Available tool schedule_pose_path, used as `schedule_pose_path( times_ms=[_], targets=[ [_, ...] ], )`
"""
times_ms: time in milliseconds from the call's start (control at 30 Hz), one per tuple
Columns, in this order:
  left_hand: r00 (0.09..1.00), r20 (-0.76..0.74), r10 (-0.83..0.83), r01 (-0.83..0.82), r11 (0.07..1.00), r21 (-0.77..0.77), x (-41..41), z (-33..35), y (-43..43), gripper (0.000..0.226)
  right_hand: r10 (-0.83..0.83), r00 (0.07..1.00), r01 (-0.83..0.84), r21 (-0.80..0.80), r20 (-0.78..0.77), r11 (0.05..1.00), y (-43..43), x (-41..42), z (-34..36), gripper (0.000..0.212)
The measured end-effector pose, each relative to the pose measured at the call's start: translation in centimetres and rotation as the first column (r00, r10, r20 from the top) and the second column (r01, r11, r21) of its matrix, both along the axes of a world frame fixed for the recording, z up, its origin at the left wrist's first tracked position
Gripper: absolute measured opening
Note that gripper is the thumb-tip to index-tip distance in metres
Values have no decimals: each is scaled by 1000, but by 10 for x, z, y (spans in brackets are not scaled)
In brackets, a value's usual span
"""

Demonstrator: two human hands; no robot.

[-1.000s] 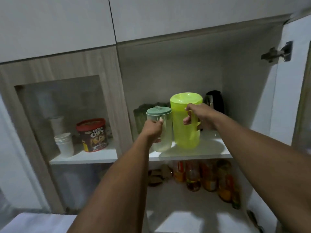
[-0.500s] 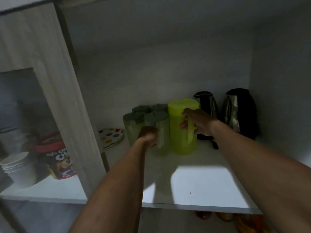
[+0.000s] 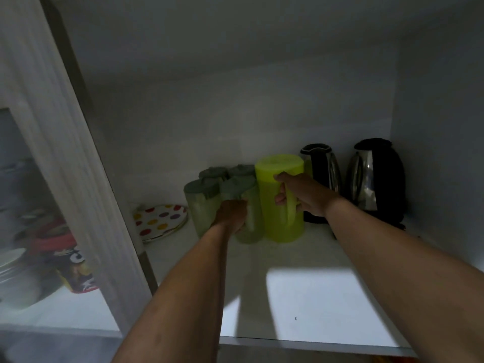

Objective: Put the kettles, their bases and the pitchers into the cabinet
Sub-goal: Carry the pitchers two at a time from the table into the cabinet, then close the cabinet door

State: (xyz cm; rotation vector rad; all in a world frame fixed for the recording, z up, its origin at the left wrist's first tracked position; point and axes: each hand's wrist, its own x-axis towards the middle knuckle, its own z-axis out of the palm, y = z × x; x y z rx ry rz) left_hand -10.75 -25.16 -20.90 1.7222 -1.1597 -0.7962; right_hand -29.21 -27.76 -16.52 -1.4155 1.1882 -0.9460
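Bright lime-green pitcher, lid and handle the same shade. Pale translucent green pitchers beside it, capped in dull grey-green. Two kettles, black with shiny silver bodies. White plate dotted in red, yellow, purple and orange. White shelf and cabinet walls, greyed by shadow. Red-rimmed tub, dark with white lettering, behind the pale wood-grain door frame.

This is a home kitchen cabinet: its white shelf holds two electric kettles, plastic pitchers, a dotted plate and a cereal tub.
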Motion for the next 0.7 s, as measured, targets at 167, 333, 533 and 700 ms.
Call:
schedule_pose_path(
  times_ms=[167,333,533,700],
  targets=[
    [995,101,-2,3,1000,-12,3,8,18,48,-43,991,38,-39,-126,998,14,-4,1,78],
    [976,207,-65,88,991,-101,0,29,55,31,-166,967,141,-136,-194,981,59,-3,16,80],
    [966,235,-111,148,978,-144,-18,49,136,44,-218,960,180,-210,-173,961,154,-22,32,58],
    [939,264,-221,275,943,-186,-54,53,232,26,-314,919,241,-289,-239,926,260,-47,26,63]
  ],
)
